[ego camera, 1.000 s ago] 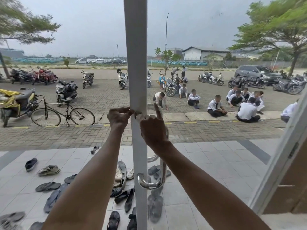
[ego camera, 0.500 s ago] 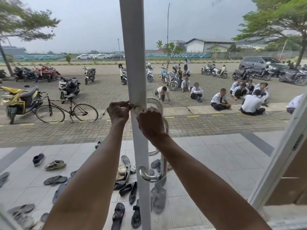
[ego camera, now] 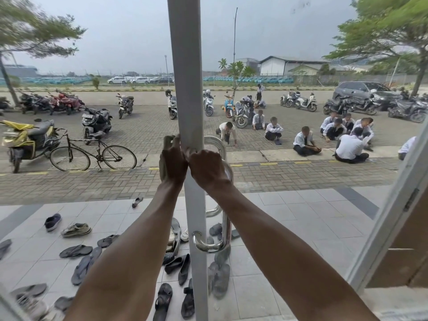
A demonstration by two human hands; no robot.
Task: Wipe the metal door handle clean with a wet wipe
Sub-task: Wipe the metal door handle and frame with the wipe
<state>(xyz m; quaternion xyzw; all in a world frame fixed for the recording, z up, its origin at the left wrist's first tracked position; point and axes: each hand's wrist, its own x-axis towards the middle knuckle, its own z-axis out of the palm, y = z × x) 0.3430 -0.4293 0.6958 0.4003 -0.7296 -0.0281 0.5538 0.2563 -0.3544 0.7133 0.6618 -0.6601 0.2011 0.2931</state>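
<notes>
A second ago my right hand (ego camera: pixel 208 169) had its index finger pointing up against the glass; it is now curled into a fist over the top of the metal door handle (ego camera: pixel 221 195). My left hand (ego camera: pixel 173 164) has shifted in against it, the two now touching beside the door frame (ego camera: pixel 188 93).

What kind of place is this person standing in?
Probably the entrance of a school or training building, seen from inside a glass door with a metal handle. Shoes lie on the tiled porch, and people in white shirts sit in a paved lot among parked scooters.
</notes>
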